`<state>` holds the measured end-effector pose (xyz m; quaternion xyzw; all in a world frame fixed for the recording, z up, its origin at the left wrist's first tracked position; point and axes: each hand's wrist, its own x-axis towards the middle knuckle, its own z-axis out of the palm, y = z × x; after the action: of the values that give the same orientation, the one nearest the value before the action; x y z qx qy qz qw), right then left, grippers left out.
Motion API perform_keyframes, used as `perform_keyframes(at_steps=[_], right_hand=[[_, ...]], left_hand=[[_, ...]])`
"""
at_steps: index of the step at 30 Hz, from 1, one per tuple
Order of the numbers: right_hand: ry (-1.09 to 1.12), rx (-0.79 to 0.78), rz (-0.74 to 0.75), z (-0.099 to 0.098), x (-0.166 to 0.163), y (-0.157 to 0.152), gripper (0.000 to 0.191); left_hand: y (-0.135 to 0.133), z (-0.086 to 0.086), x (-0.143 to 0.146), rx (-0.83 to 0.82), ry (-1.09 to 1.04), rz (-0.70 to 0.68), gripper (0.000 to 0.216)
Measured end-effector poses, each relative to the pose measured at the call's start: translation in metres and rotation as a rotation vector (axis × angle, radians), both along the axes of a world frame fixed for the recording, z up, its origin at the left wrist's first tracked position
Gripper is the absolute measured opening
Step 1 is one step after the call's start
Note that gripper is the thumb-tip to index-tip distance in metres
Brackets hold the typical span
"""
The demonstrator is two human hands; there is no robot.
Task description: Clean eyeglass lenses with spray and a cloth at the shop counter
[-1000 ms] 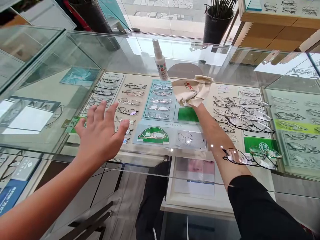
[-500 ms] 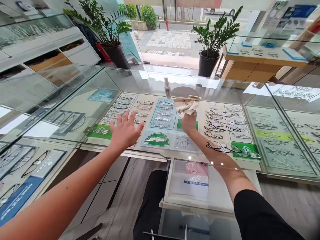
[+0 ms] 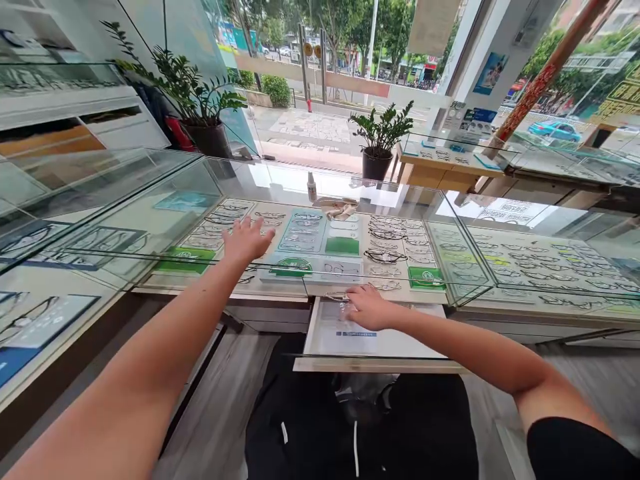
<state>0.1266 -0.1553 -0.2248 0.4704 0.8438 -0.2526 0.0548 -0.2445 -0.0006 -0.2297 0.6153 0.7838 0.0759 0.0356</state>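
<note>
My left hand (image 3: 247,240) rests with fingers spread on the glass top of the display counter (image 3: 280,175), above rows of eyeglasses (image 3: 231,212). My right hand (image 3: 371,308) is at the counter's front edge, over the pulled-out drawer (image 3: 405,341). Its fingers reach leftward, somewhat bent and apart, and I see nothing held in them. Just left of its fingertips is a thin-framed pair of glasses (image 3: 337,296); whether they touch is unclear. A crumpled beige cloth (image 3: 341,209) lies on the glass top, beside a small white spray bottle (image 3: 311,188).
Inside the case are a light-blue display board (image 3: 287,233) and green cards (image 3: 427,277). A printed sheet (image 3: 345,343) lies in the drawer. More glass cases (image 3: 550,267) extend right. Potted plants (image 3: 377,143) stand beyond the counter, before the shop window.
My right hand has let go of the beige cloth and drawn back to the drawer. The cloth now lies on the glass. The view has tilted up and turned right; my left hand stays spread.
</note>
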Motion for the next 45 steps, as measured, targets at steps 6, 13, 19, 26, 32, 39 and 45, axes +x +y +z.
perform_keyframes(at_steps=[6,13,19,26,32,39,45], right_hand=[[0.155,0.125,0.097,0.089,0.032,-0.032,0.062],[0.009,0.459,-0.166,0.135,0.06,0.116,0.062],[-0.144,0.41,-0.277,0.113,0.075,0.231,0.065],[-0.23,0.365,-0.321,0.068,0.091,0.272,0.062],[-0.192,0.378,-0.339,0.052,0.099,0.276,0.062],[-0.183,0.437,-0.563,0.02,0.176,0.208,0.065],[-0.189,0.418,-0.721,-0.018,0.244,0.123,0.077]], left_hand=[[-0.008,0.002,0.013,0.026,-0.052,0.077,0.086],[-0.014,0.002,0.018,0.039,-0.11,0.146,0.09],[-0.016,0.004,0.016,0.024,-0.12,0.124,0.092],[-0.014,-0.001,0.014,0.04,-0.096,0.124,0.092],[-0.015,0.0,0.013,0.034,-0.092,0.125,0.093],[-0.01,-0.003,0.01,0.023,-0.097,0.129,0.096],[-0.01,0.0,0.013,0.027,-0.091,0.127,0.094]])
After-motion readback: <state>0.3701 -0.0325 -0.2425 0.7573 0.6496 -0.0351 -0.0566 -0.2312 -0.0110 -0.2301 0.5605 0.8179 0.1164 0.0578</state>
